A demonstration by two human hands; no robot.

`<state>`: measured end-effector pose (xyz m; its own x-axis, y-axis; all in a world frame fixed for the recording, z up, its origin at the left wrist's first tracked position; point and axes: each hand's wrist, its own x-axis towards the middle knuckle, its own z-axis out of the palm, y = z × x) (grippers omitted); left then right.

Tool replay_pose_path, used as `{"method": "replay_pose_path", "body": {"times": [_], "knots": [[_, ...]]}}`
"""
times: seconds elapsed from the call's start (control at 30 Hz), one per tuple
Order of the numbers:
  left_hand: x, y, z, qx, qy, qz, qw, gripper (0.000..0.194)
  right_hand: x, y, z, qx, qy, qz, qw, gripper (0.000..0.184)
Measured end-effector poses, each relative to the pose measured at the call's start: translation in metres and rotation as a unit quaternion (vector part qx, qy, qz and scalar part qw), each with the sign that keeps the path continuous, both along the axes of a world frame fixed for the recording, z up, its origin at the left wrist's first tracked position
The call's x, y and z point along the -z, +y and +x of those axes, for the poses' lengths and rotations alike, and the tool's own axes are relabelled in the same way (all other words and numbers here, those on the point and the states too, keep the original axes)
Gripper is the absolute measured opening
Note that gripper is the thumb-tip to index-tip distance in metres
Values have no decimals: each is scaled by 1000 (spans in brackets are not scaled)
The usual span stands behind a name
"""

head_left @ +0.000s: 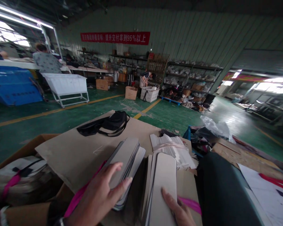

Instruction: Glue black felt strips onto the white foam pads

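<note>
Left hand: closest to the camera with the right hand, over the near end of the left stack; its grip is wide, thumb and fingers spread, and whether it touches the strips cannot be told.
Carton: at the left edge, holding a pale bundle tied with a magenta band.
Cardboard sheet: spread under both stacks, a pencil-like mark on its bare left part.
Magenta strap: slanting beside the left hand, partly hidden by it.
Black fabric item: on the far part of the sheet, with a looped strap.
Left stack: flat, round-cornered grey-beige strips, slightly fanned, lying between the two hands.
Right stack: similar strips, just right of the left stack.
Right hand: thumb on the top strip, fingers by the right edge; how closed its grip is cannot be told.
White bundle: thin pieces banded together beyond the right stack.
Dark roll: right of the cardboard sheet.
White sheets: at far right, a red strap across them.
</note>
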<state>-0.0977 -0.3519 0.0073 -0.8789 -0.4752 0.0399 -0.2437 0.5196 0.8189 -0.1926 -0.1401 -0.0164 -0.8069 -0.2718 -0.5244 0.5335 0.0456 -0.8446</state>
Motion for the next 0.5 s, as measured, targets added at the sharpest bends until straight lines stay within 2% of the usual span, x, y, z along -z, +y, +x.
{"method": "replay_pose_path", "body": {"times": [0.03,0.07,0.13,0.2,0.33,0.5], "knots": [[-1,-16,-10,-26,0,-58,998,60,-3,-7,-8,3,-7,-10,1000,58],[1,-29,-20,-20,-19,-88,996,66,-5,-16,-15,10,-9,-19,1000,61],[10,-50,-39,15,-69,-86,994,79,-3,-35,-25,28,-15,-40,999,64],[23,-62,-53,47,-106,-71,991,88,5,-55,-30,33,-3,-53,998,63],[43,-66,-61,86,-147,-54,984,92,23,-87,-37,28,41,-46,998,53],[50,-66,-57,105,-162,-25,981,91,38,-105,-39,21,81,-17,996,49]]}}
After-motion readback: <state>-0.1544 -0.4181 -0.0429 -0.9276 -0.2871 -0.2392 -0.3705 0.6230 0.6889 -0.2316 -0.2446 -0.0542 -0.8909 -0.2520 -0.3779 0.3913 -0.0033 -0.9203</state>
